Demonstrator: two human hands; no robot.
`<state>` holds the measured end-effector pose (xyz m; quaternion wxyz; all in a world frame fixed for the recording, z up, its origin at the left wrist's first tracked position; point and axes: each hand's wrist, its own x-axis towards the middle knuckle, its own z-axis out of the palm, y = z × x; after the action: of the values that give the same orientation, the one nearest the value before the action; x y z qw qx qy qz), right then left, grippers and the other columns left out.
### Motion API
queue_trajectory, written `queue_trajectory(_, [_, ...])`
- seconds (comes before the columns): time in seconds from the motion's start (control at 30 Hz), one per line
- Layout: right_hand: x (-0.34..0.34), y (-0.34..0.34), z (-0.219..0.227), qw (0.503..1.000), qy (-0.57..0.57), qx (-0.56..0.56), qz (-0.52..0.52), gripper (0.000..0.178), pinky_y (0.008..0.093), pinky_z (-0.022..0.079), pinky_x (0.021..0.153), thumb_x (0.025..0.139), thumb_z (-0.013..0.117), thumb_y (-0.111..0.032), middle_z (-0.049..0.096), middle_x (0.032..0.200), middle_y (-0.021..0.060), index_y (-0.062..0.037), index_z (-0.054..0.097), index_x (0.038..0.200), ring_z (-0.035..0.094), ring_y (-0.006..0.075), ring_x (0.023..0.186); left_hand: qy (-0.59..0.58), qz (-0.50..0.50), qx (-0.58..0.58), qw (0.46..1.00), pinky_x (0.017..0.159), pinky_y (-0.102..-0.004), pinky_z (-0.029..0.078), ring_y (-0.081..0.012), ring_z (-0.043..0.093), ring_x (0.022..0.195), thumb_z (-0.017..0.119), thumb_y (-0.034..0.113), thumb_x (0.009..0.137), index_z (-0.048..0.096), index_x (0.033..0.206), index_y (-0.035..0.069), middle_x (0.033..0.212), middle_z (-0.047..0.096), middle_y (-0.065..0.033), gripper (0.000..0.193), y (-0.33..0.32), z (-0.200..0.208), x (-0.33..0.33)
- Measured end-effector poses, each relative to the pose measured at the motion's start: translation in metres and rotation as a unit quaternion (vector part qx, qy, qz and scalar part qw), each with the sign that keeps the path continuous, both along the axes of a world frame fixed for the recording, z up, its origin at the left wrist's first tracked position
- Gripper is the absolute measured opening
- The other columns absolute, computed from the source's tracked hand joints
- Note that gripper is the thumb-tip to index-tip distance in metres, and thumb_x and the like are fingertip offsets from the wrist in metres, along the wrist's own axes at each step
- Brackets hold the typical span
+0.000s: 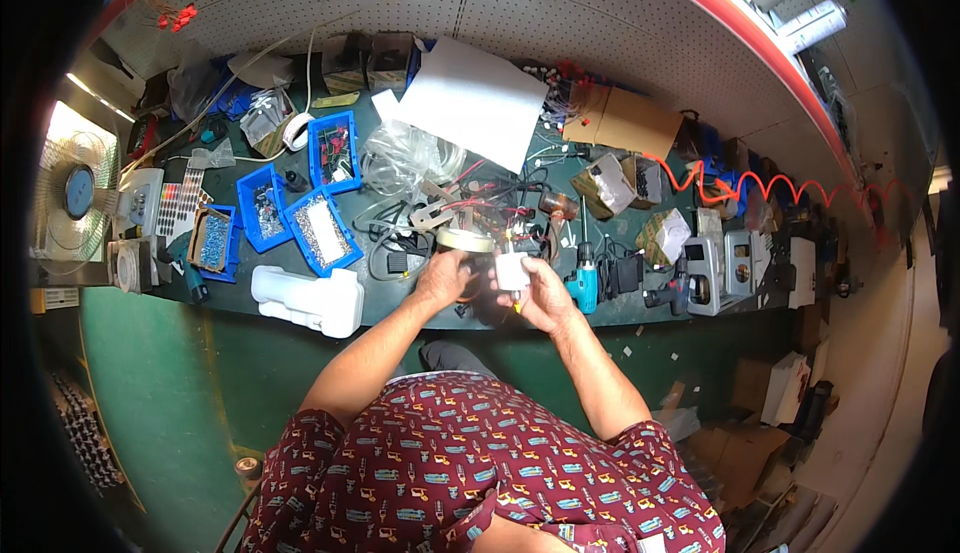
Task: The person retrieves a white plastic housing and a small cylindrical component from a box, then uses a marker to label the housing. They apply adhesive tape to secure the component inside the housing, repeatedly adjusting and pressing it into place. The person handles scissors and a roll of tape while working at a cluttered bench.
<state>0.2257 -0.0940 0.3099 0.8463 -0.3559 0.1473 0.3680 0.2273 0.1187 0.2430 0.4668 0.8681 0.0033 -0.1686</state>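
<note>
My left hand [441, 279] is closed on the near side of a cream roll of tape [466, 241], just above the bench's front edge. Close to its right, my right hand [547, 298] grips a small white box-shaped part [512, 271] between thumb and fingers. A bit of yellow shows below that part, and its upper end is washed out by glare. Beyond both hands lie tangled dark cables and a grey metal tool [432, 215]. A teal power screwdriver [584, 278] stands to the right of my right hand.
Blue bins [322, 230] of small parts stand at the left, behind a white plastic housing [308, 299]. A large white sheet [474, 101] lies at the back. Grey metal housings [707, 275] sit at the right. An orange coiled hose [745, 191] hangs at the back right.
</note>
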Motion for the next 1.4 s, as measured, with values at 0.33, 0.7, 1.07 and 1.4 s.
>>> queue_trajectory(0.33, [0.002,0.025,0.017,0.928,-0.223,-0.260,0.146,0.055,0.0267,0.054,0.073,0.080,0.081,-0.017,0.065,0.102,0.0030,-0.0020,0.056,0.127,0.063,0.0105,0.088,0.127,0.076,-0.375,0.915,0.070,-0.0263,0.057,-0.0101,0.064,0.087,0.059,0.027,0.103,0.067,0.118,0.002,0.098,0.069,-0.0052,0.030,0.026,0.036,-0.007])
queue_trajectory(0.7, [-0.011,0.069,-0.022,0.966,-0.014,-0.234,-0.109,0.049,0.0320,0.057,0.078,0.081,0.082,-0.011,0.068,0.104,0.0094,-0.0030,0.055,0.120,0.068,0.0177,0.090,0.201,0.099,-0.324,0.919,0.076,-0.0250,0.057,-0.0081,0.061,0.085,0.055,0.032,0.105,0.065,0.111,0.003,0.095,0.066,-0.0013,0.031,0.031,0.030,-0.078])
queue_trajectory(1.07, [-0.024,0.154,-0.060,0.950,0.001,-0.200,-0.242,0.011,0.0320,0.050,0.048,0.088,0.067,-0.009,0.063,0.077,0.0058,-0.0017,0.063,0.095,0.060,0.0178,0.056,-0.030,0.020,0.009,0.999,0.066,-0.0545,0.046,-0.0484,0.061,0.079,0.053,0.025,0.100,0.056,0.092,0.000,0.077,0.063,-0.0233,0.026,0.063,0.063,-0.098])
queue_trajectory(1.4, [-0.004,0.075,-0.043,0.917,-0.007,-0.253,-0.309,0.026,0.0285,0.048,0.053,0.093,0.065,-0.034,0.067,0.085,0.0052,-0.0102,0.058,0.101,0.066,0.0181,0.070,-0.069,0.195,0.021,0.978,0.068,-0.0458,0.051,-0.0431,0.065,0.079,0.061,0.021,0.096,0.065,0.101,0.006,0.086,0.065,-0.0238,0.017,0.277,0.042,-0.165])
